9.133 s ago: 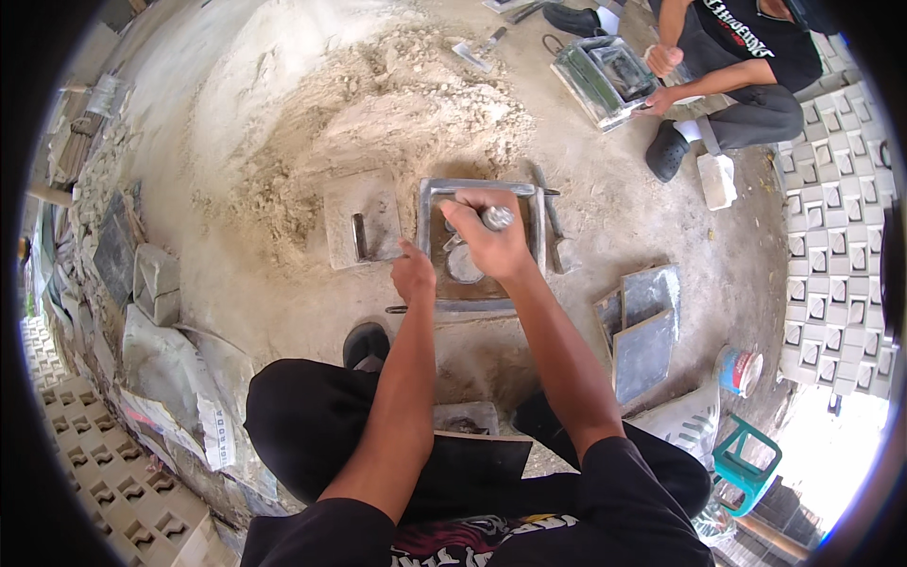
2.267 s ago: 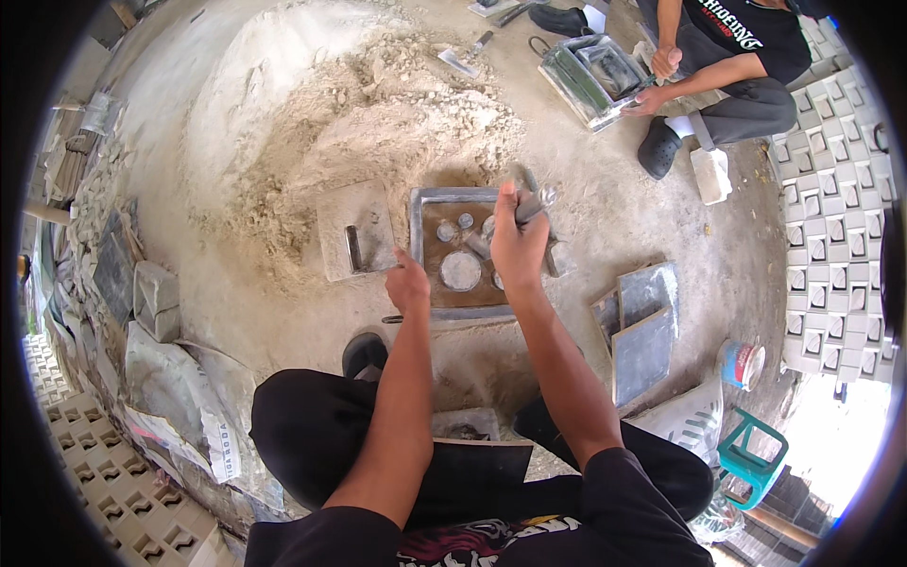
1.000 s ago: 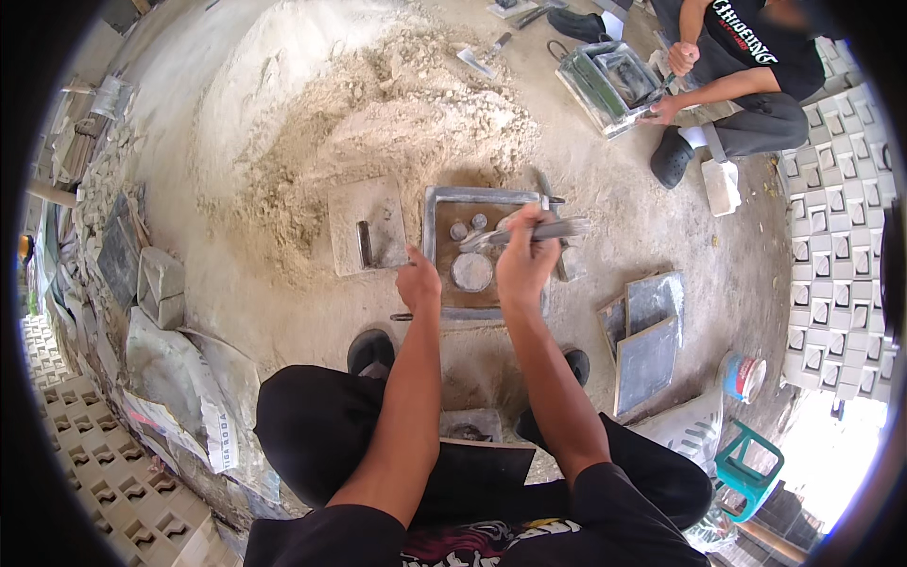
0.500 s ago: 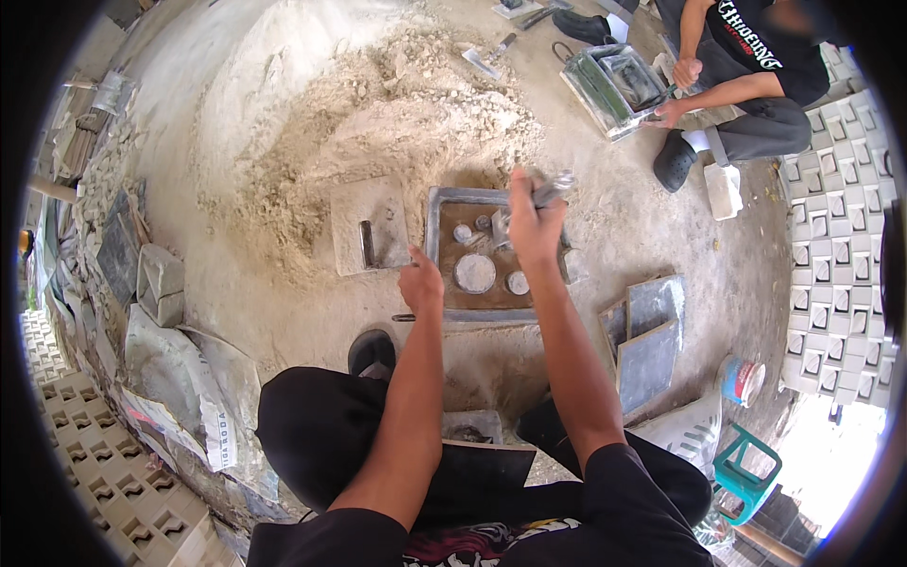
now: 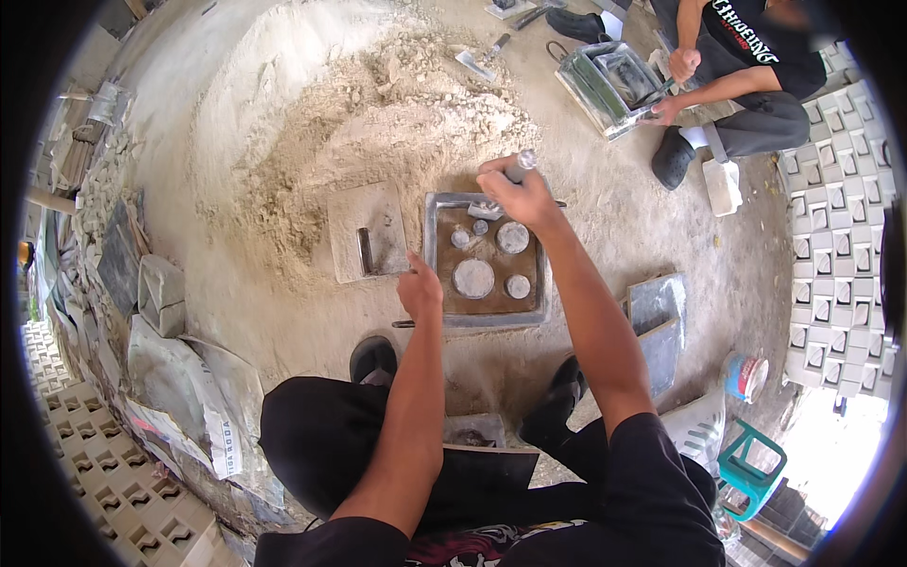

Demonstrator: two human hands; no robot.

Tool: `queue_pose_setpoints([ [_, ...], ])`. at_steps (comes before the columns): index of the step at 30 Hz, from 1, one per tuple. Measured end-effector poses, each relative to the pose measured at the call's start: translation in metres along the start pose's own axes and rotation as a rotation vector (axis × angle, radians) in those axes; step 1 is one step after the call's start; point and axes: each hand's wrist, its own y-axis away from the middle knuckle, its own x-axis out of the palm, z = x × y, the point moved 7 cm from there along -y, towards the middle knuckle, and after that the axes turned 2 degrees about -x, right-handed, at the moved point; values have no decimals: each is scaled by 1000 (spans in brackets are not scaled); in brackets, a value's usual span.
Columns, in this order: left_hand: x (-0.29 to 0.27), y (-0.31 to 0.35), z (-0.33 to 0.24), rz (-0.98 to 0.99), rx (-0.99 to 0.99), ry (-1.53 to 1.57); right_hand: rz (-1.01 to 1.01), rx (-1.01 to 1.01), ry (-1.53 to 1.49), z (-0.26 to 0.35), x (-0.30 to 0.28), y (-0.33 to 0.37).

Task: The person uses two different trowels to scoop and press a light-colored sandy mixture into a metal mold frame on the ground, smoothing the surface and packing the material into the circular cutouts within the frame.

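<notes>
A rectangular grey mould frame (image 5: 430,236) lies on the ground before me, filled with smooth brown sand (image 5: 491,307). Round grey discs of different sizes, such as the large disc (image 5: 473,279), sit in the sand. My right hand (image 5: 520,197) is wrapped round a grey-handled tool (image 5: 521,164) over the far edge of the frame. Its small pale flat end (image 5: 484,211) points down at the sand, though contact is unclear. Beside the frame's left wall, my left hand (image 5: 420,288) is closed with fingers curled; what they hold is hidden.
Left of the frame lies a dusty board with a handle (image 5: 367,231). Beyond is a pale powder heap (image 5: 378,104) with a trowel (image 5: 477,62). A co-worker (image 5: 746,94) works at another mould (image 5: 609,90). Grey slabs (image 5: 658,321), a bucket (image 5: 746,378) and a green stool (image 5: 753,470) stand right.
My right hand has moved up and left with the tool, uncovering a disc at the frame's upper right. The tool's handle now stands more upright. My left hand stays by the frame's left wall.
</notes>
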Motion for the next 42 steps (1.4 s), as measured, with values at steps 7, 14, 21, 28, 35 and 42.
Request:
queue_pose_setpoints([
  [7,3,-8,2,-68,24,13,-40,41,-23,-7,-16,2],
  [14,7,-7,0,-38,59,-10,-179,-25,-219,-21,-44,22],
  [21,0,-4,-5,-36,45,-17,-106,-170,-509,-5,-33,17],
  [28,-3,4,-9,-27,31,24,-127,-7,-151,-6,14,-6],
  [35,-1,3,0,-51,-2,7,17,17,42,-9,52,-15],
  [42,2,-3,-5,-6,13,-7,18,11,-115,3,55,-5],
])
